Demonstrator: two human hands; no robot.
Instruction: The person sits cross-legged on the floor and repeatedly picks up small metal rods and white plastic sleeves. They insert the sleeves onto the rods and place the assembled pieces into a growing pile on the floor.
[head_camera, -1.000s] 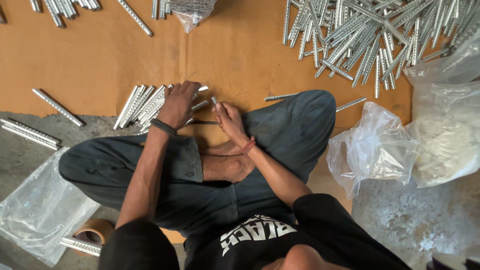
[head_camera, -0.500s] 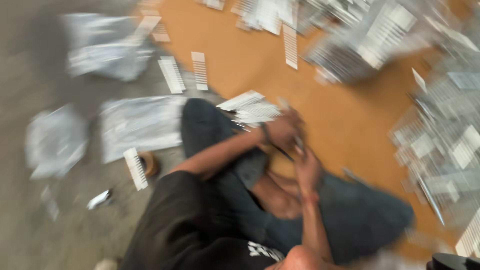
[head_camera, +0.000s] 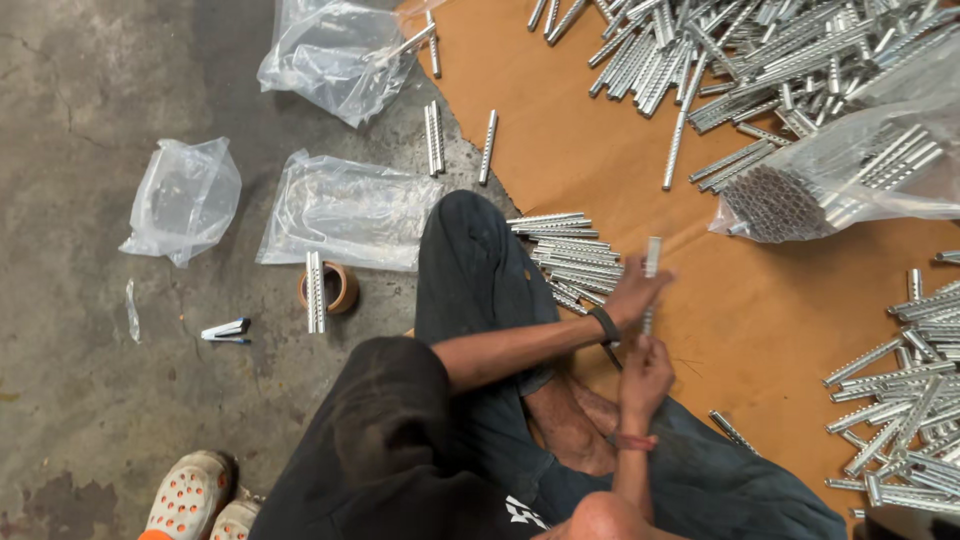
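I sit cross-legged on the floor at the edge of a brown cardboard sheet. My left hand, with a black wristband, grips a thin slotted metal bar that stands nearly upright. My right hand, with a red band at the wrist, is just below it and closes on the bar's lower end. A neat stack of the same silver bars lies on the cardboard beside my left knee, close to the left hand.
Big loose piles of bars lie at the top and right. A clear bag holds more bars. Plastic bags, a tape roll, a small blue-and-white tool and sandals sit on the concrete.
The view has swung round and steadied. My hands have left the stack by my knee and now hold a single bar upright between them.
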